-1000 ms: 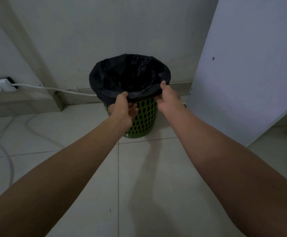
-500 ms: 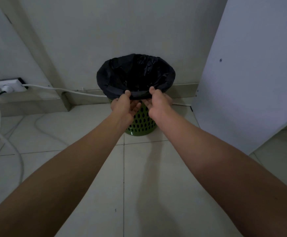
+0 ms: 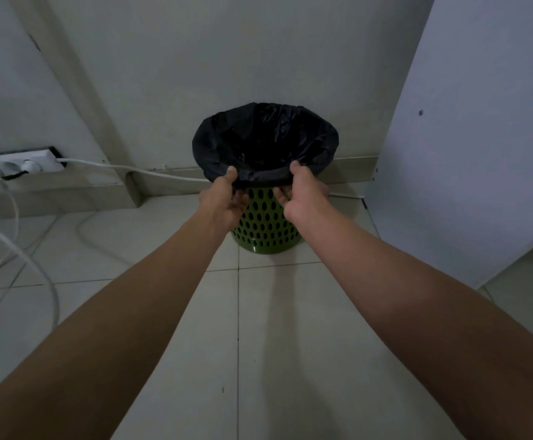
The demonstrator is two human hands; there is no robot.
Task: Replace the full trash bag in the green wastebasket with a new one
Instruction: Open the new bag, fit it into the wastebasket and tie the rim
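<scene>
A green perforated wastebasket (image 3: 266, 228) stands on the tiled floor against the wall. A black trash bag (image 3: 259, 144) lines it, folded down over the rim. My left hand (image 3: 227, 200) pinches the folded bag edge at the near left of the rim, thumb on top and fingers under. At the near right of the rim my right hand (image 3: 303, 195) grips the same edge the same way. The inside of the bag is dark and its contents cannot be made out.
A white power strip (image 3: 20, 163) sits on a low ledge at left, with white cables (image 3: 132, 169) running along the wall and looping over the floor. A tall white panel (image 3: 468, 138) stands close to the basket's right.
My hands have spread apart along the near rim, from almost touching to a hand's width apart. The view has shifted slightly, with the basket now farther right in frame.
</scene>
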